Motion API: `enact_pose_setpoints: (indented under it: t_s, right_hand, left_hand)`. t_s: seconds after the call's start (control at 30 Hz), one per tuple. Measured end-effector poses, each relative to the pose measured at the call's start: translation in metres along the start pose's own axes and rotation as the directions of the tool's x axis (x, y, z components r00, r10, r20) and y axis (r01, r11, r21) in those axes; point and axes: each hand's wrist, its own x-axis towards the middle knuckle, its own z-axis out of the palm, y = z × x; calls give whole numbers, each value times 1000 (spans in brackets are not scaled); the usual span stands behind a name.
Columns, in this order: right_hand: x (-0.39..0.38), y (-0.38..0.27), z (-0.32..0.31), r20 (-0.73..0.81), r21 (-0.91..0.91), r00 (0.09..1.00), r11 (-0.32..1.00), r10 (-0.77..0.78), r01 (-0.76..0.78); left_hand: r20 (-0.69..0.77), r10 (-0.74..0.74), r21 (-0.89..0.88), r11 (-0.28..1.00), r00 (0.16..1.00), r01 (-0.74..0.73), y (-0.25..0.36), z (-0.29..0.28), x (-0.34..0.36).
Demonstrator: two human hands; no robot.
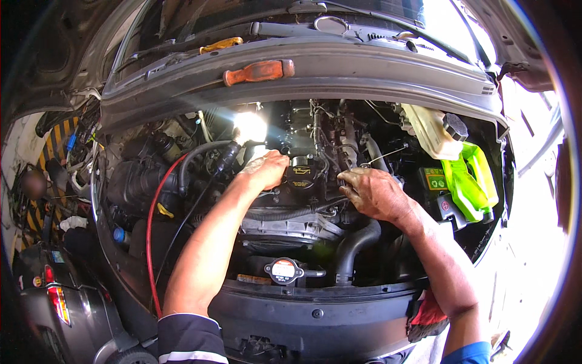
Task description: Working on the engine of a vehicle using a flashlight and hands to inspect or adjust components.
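Observation:
My left hand [267, 170] is closed just left of the black oil filler cap [302, 175] on the engine; what its curled fingers grip is hidden. My right hand [370, 193] has bent fingers closed at the metal pipework [347, 148] right of that cap; their contents are unclear. A thin metal rod [391, 151] rises rightward beside that hand. A bright work light [250, 126] shines behind my left hand, and a red hose [155, 212] curves to the left of my left forearm.
An orange-handled screwdriver [257, 71] and a yellow-handled tool [221, 44] lie near the windscreen. A reservoir [430, 130] and a bright green plastic container [476, 182] are at the right. The radiator cap [284, 270] is in front. A scooter [60, 303] and clutter stand at the left.

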Motion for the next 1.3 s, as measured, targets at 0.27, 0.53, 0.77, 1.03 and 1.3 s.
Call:
enact_pose_setpoints:
  t_s: [0.27,0.53,0.77,1.03,1.3]
  right_hand:
    - [-1,-1,-1,-1,4,1000,1000,9,-9]
    - [-2,-2,0,-35,-6,999,1000,-14,13]
    - [-1,-5,-5,19,-2,1000,1000,12,-12]
    - [1,-9,-9,55,11,996,998,63,-64]
    - [0,-7,-7,127,6,985,993,113,-114]
  left_hand:
    - [-38,-17,-68,998,999,14,5,4,1]
    - [-33,5,-11,1000,999,-5,1,2,0]
    - [-226,16,-55,998,974,-29,9,2,-3]
    - [-50,0,-20,1000,999,-1,2,0,1]
    - [-190,15,1,1000,982,-15,4,9,1]
